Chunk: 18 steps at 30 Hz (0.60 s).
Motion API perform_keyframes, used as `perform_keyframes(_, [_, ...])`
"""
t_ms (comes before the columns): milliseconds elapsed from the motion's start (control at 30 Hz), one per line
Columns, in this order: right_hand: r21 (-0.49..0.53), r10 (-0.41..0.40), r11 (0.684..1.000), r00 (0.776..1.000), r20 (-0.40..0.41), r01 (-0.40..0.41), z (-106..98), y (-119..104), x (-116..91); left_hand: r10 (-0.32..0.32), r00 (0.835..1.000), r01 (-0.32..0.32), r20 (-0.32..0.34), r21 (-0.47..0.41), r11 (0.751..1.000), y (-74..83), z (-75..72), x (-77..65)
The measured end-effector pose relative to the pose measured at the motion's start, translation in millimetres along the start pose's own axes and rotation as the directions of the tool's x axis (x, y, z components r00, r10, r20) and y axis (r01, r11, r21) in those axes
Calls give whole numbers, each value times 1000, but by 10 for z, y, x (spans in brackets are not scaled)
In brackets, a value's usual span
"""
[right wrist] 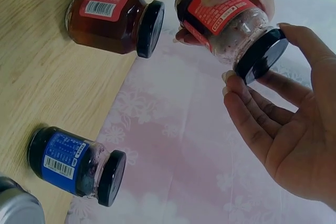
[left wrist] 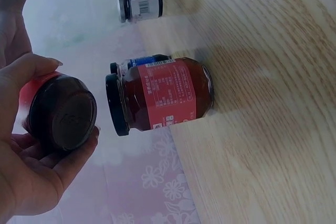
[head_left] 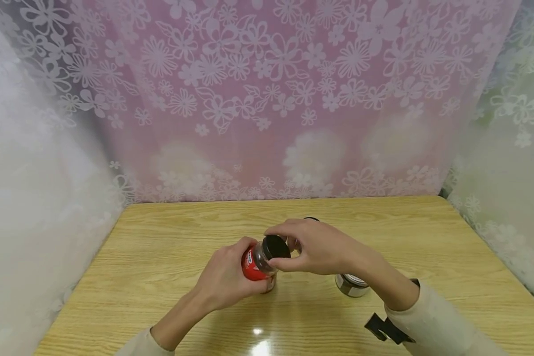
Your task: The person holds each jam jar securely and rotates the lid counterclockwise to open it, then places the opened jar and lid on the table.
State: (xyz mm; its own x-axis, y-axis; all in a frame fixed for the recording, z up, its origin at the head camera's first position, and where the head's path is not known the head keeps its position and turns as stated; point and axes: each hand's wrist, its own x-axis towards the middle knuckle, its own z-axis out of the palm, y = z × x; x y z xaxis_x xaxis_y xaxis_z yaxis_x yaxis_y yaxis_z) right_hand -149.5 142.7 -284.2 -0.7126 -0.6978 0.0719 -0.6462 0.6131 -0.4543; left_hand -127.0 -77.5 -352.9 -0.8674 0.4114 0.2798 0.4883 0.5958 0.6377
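My left hand grips a glass jar with a red label, raised above the table and tilted with its lid toward the right. On the black lid of this jar, the thumb and fingertips of my right hand pinch the rim from opposite sides. Dark contents fill the lower part of the glass in the right wrist view, and the upper part looks clear with smears. The jar's round base faces the left wrist camera. Close below stands an amber-brown jar with a red label and a black lid.
A blue-labelled jar with a black lid stands behind my right hand, mostly hidden in the head view. Under my right forearm is a dark jar with a silver lid. Flowered curtains surround the wooden table.
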Motion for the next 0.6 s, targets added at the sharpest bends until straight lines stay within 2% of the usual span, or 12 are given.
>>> perform_keyframes(367, [17, -58, 998, 995, 79, 57, -53, 24, 47, 10, 1000, -9, 17, -41, 999, -74, -17, 5])
perform_keyframes(600, [17, -150, 989, 981, 125, 149, -130, 29, 123, 0, 999, 4, 36, -120, 993, -136, -43, 28])
